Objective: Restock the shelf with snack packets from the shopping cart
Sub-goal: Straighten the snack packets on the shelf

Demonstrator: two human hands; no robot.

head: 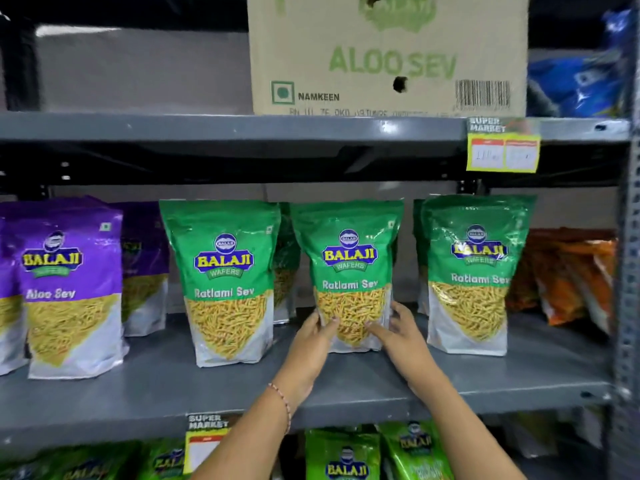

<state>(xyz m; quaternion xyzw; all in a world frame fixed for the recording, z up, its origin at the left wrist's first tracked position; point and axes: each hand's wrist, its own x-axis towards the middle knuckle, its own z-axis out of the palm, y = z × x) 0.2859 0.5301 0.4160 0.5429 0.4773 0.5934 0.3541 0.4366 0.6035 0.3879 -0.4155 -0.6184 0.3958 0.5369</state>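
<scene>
Hands (313, 336) flanking upright green packet (349, 271), touching base

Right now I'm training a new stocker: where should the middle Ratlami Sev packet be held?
Hold the middle Ratlami Sev packet by its lower side edges, coming from the front, as the left hand and right hand do: it stands upright, and neighbouring packets crowd the top.

We've got a green Balaji Ratlami Sev packet (348, 271) standing upright on the grey middle shelf (173, 389), set back from its front edge, clear window showing yellow sev. Our left hand (313, 344) and right hand (401, 336) cup its lower corners. Matching green packets (225, 282) stand either side, not touching.
</scene>
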